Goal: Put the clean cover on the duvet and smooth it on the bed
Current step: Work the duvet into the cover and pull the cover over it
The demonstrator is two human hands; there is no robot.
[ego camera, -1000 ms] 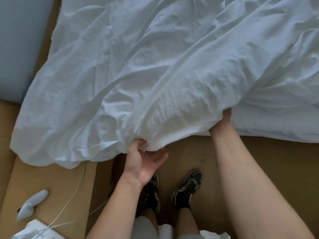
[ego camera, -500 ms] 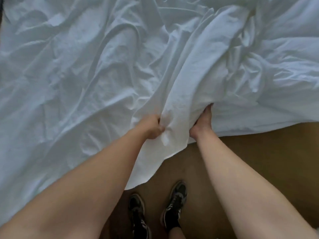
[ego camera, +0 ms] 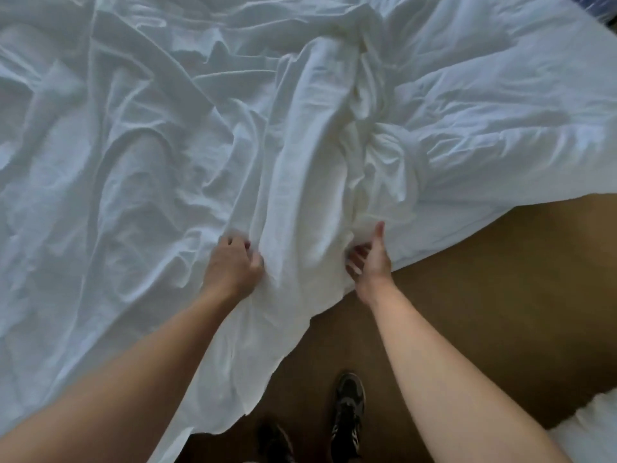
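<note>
A white, heavily creased duvet cover spreads over the bed and fills most of the view, with its near edge hanging over the brown bed frame. A thick ridge of bunched fabric runs from the far middle down to my hands. My left hand lies knuckles up on the left side of that ridge, fingers curled into the cloth. On the ridge's right side, my right hand has its fingers tucked in under the fabric, thumb pointing up. The duvet itself cannot be told apart from the cover.
Brown wooden bed frame or floor shows at the lower right. My two dark shoes stand at the bottom edge. Some more white fabric lies at the bottom right corner. A dark blue item peeks in at the top right.
Both hands have moved forward and slightly apart along the bunched ridge. The left hand went from holding the hanging edge from below to gripping the fabric from on top. More cover lies on the bed.
</note>
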